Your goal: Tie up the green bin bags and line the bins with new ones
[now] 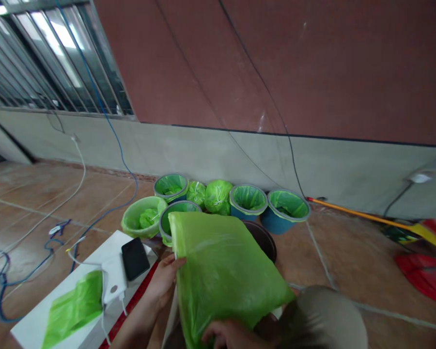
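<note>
A large bright green plastic bag (228, 271) fills the lower middle of the head view, smooth and spread out in front of my knee. My left hand (164, 278) is closed on its left edge, fingertips over the plastic. At the near edge, my right hand (228, 334) has its fingers curled against the bag; the frame cuts part of it off. What lies under or inside the bag is hidden. Behind it stands a dark brown bin (263, 240), partly covered by the bag.
Green-lined bins, including a blue one (287, 211) and a pale one (125, 223), stand by the wall with tied green bags (218, 196) among them. A white box (80, 271) bears a phone (135, 258), power bank (114, 281) and flat green bag (76, 305). Blue cable (121, 208) crosses the floor.
</note>
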Available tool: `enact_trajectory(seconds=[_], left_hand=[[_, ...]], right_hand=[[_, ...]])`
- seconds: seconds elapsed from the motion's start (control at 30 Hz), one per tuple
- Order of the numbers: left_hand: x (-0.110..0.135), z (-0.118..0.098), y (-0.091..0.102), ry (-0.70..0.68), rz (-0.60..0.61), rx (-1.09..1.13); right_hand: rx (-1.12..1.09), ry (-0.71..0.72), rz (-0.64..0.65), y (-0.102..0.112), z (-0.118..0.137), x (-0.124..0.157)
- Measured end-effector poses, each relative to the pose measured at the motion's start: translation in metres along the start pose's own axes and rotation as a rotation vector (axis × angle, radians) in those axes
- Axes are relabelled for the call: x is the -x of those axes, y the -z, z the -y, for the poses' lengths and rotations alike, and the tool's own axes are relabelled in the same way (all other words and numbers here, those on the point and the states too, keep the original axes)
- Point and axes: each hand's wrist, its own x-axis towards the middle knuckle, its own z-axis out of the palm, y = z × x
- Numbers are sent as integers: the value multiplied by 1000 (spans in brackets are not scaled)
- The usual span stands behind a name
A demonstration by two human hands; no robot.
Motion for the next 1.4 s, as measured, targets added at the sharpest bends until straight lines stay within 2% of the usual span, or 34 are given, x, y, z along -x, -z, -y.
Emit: enact_trajectory(seconds=[0.03, 0.13, 0.2, 0.23, 0.27, 0.3, 0.37, 0.47, 0.57, 0.7, 0.8, 0.9, 0.97, 1.03, 1.13, 1.27, 1.33, 1.4], left_hand=[[1, 0, 3, 3, -7, 3], [10, -4, 9, 64, 47, 13], [18, -7, 11, 112, 97, 16], [22, -8, 11, 124, 117, 17], [26, -8, 12, 128, 128, 19], [30, -8, 14, 130, 137, 22], [37, -9, 19, 147, 160, 24], [47, -10, 37, 184, 175, 7], [57, -12, 66, 190, 96, -22], [70, -17, 106, 237, -83, -36], [77, -22, 119, 281, -169, -5], [77, -20, 120, 305, -181, 19], [73, -17, 119, 294, -213, 14], [69, -16, 116, 250, -301, -10], [63, -24, 108, 147, -365, -25], [58, -54, 89, -21, -272, -6], [55, -69, 78, -115, -230, -47], [50, -83, 68, -194, -175, -111]], right_hand=[[32, 46, -29, 15, 16, 11], [162, 226, -462, 73, 60, 29], [364, 264, -745, 112, 71, 20], [477, 236, -842, 127, 70, 9], [554, 175, -883, 138, 65, -5], [607, 96, -865, 145, 56, -20], [648, -40, -765, 143, 33, -52], [587, -154, -614, 120, -3, -90], [482, -123, -529, 95, -33, -110], [271, -42, -484, 80, -63, -125], [84, 12, -453, 76, -77, -135], [-171, 47, -406, 74, -80, -139], [-330, 48, -392, 74, -77, -138], [-469, 42, -401, 78, -71, -132], [-682, 99, -444, 98, -56, -112], [-791, 279, -473, 144, -23, -64], [-755, 369, -522, 166, -2, -35], [-667, 437, -519, 185, 18, -9]])
